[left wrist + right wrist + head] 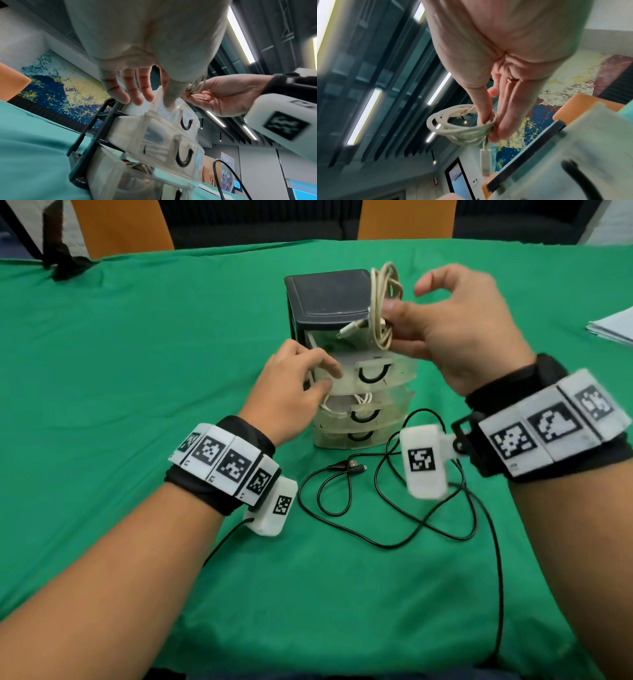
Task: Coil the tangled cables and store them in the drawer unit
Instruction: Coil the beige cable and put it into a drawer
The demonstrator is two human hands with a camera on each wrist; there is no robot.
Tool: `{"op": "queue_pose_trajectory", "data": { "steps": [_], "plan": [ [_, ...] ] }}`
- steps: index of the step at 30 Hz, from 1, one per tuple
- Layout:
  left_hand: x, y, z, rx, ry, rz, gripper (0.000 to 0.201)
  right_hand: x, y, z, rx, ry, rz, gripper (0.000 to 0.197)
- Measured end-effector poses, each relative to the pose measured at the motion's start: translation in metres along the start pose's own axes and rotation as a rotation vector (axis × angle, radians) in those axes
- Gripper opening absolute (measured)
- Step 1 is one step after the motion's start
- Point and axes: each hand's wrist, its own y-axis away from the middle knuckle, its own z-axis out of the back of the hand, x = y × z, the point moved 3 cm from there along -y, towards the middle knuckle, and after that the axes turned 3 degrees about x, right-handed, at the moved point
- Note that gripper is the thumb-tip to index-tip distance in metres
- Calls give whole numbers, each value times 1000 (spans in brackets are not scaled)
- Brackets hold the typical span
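A small drawer unit (pixel 329 299) with a dark top and translucent drawers stands mid-table. Its top drawer (pixel 383 373) is pulled out. My left hand (pixel 294 385) holds that drawer's left front corner, thumb on the front and fingers (pixel 133 93) over the rim. My right hand (pixel 445 326) pinches a coiled white cable (pixel 383 302) upright just above the pulled-out drawer, its plug (pixel 349 330) hanging left; the coil (pixel 453 125) shows between thumb and fingers. Another white cable (pixel 363 398) lies in the second drawer. A loose black cable (pixel 387 501) sprawls on the cloth in front.
A green cloth (pixel 137 354) covers the table. White papers (pixel 613 326) lie at the right edge. Two orange chair backs (pixel 120 224) stand behind the far edge, and a dark object (pixel 65 265) rests at the far left.
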Motion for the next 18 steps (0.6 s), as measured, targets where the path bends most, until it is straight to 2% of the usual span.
{"op": "queue_pose_trajectory", "data": {
  "steps": [4,10,14,18],
  "plan": [
    [-2,8,-2,-13,15,-41,14,13,-26,-15,74,377,-2,29],
    [-10,15,-4,17,36,-108,16,-1,-52,-34,221,771,-121,23],
    [-8,14,0,8,79,-119,24,-9,-58,-44,243,870,-161,13],
    [-6,12,2,-4,112,-107,24,-9,-61,-48,197,921,-139,13]
  ]
}}
